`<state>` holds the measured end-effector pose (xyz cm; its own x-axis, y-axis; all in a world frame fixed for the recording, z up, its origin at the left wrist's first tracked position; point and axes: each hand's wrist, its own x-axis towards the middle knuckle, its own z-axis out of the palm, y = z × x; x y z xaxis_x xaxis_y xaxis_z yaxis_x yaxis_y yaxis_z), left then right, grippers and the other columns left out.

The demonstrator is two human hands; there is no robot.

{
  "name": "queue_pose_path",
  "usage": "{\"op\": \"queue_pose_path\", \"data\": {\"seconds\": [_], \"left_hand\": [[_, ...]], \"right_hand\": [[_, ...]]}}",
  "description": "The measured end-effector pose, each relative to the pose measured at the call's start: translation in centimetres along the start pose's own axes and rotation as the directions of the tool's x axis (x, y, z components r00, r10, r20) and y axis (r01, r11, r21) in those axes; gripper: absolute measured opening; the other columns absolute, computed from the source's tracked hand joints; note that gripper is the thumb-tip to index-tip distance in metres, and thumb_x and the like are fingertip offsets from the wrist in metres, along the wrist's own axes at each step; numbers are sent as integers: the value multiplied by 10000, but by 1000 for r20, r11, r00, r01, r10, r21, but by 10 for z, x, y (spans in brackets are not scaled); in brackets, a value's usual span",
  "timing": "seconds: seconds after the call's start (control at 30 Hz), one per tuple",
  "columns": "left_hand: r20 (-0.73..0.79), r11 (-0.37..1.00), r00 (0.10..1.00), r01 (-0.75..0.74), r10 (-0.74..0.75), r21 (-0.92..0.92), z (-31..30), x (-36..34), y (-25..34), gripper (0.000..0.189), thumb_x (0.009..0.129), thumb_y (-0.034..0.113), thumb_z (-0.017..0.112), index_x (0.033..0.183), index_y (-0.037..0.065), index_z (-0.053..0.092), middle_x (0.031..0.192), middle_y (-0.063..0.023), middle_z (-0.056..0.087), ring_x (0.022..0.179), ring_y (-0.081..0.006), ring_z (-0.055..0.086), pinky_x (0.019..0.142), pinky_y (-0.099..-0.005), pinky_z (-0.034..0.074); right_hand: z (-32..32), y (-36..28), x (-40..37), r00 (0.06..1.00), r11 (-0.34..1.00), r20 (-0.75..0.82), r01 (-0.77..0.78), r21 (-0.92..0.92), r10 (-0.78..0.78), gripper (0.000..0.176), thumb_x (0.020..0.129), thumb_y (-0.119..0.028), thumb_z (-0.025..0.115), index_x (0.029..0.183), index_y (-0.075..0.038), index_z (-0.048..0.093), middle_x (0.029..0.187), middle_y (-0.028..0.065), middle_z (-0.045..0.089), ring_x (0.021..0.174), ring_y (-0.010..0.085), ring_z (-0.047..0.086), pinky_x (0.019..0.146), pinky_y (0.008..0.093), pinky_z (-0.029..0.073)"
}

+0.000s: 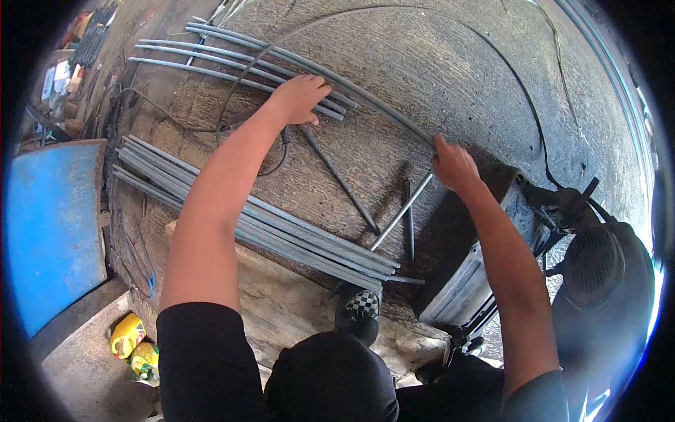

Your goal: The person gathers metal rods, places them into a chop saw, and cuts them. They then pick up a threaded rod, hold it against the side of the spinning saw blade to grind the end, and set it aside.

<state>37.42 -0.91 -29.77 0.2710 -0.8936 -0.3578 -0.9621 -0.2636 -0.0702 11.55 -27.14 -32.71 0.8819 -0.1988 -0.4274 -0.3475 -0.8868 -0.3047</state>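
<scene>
Near the top centre my left hand (pixel 302 97) rests over several thin grey metal rods (pixel 225 58) on the rough ground, its fingers bent round the rods' right part. My right hand (pixel 455 166) is closed on the right end of a long grey rod (pixel 380 104), which runs up to the left past my left hand. Below my left arm lies a larger bundle of grey rods (pixel 309 243). Between the two groups are a dark bar (pixel 342 180) and a lighter rod (pixel 402 211) set at an angle.
A black cable (pixel 492 49) arches across the ground. At the right, a metal-framed machine (pixel 457 288) stands beside a person in dark clothing (pixel 598 316). A blue panel (pixel 56 225) stands at the left, with yellow packets (pixel 128 336) below it.
</scene>
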Motion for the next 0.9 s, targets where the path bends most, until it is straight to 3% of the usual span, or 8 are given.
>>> {"op": "queue_pose_path", "data": {"seconds": [0.07, 0.17, 0.27, 0.4, 0.57, 0.67, 0.8, 0.9], "left_hand": [[109, 994, 994, -39, 28, 104, -1, 6, 1, 664, 772, 428, 708, 1247, 20, 489, 1206, -129, 531, 1179, -289, 495, 1019, -390, 391], [61, 956, 983, -183, 174, 229, 5, 9, 0, 540, 756, 354, 726, 1136, 22, 534, 1090, -103, 568, 1085, -263, 536, 938, -374, 431], [130, 952, 976, -201, 174, 232, 0, 17, 4, 480, 725, 289, 733, 1086, 28, 555, 1067, -101, 588, 1047, -255, 553, 905, -359, 441], [162, 961, 979, -158, 123, 226, 6, 24, 19, 455, 710, 239, 722, 1082, 29, 566, 1060, -117, 590, 1038, -271, 558, 898, -373, 450], [47, 983, 998, 29, -38, 182, 19, 25, 24, 417, 719, 139, 679, 1102, 12, 570, 1088, -138, 579, 1062, -297, 547, 876, -392, 477], [84, 999, 996, 19, -22, 40, 15, 24, 24, 426, 710, 89, 674, 1118, 28, 566, 1125, -132, 570, 1078, -305, 541, 896, -400, 482], [125, 993, 989, -83, 72, 89, 11, 22, 19, 470, 700, 55, 676, 1156, 57, 561, 1153, -119, 565, 1084, -308, 539, 904, -406, 485], [223, 988, 969, -128, 106, 86, 9, 21, 26, 531, 696, 23, 674, 1207, 82, 545, 1160, -108, 567, 1101, -300, 536, 898, -404, 488]], "right_hand": [[6, -3, 7, 992, 996, -95, 84, 21, -82, 275, 820, -97, 519, 1085, -49, 463, 858, 245, 643, 847, 456, 620, 745, 538, 484], [12, -3, 22, 992, 997, -107, 72, 14, -70, 277, 820, -86, 507, 1089, -48, 458, 862, 246, 645, 861, 448, 626, 752, 529, 490], [9, -7, 24, 994, 998, -95, 56, -5, -56, 285, 814, -78, 505, 1093, -39, 464, 883, 250, 646, 889, 447, 624, 769, 532, 489], [1, -12, 20, 998, 999, -50, 44, 7, -44, 293, 807, -81, 514, 1092, -28, 472, 898, 258, 642, 908, 444, 620, 780, 535, 485], [-8, -20, 18, 999, 998, -24, 34, 46, -33, 329, 796, -98, 540, 1109, -13, 485, 919, 261, 639, 925, 433, 616, 796, 529, 480], [-12, -20, 13, 998, 996, -53, 33, 81, -29, 353, 789, -97, 541, 1129, -14, 499, 948, 255, 640, 941, 433, 612, 811, 521, 481], [-6, -9, 17, 985, 990, -155, 98, 101, -82, 432, 824, -123, 566, 1238, -45, 470, 915, 278, 622, 920, 466, 590, 792, 550, 453], [-9, -11, 16, 996, 995, -87, 41, 95, -33, 407, 825, -124, 569, 1214, -46, 476, 923, 270, 623, 924, 466, 587, 794, 549, 454]]}}
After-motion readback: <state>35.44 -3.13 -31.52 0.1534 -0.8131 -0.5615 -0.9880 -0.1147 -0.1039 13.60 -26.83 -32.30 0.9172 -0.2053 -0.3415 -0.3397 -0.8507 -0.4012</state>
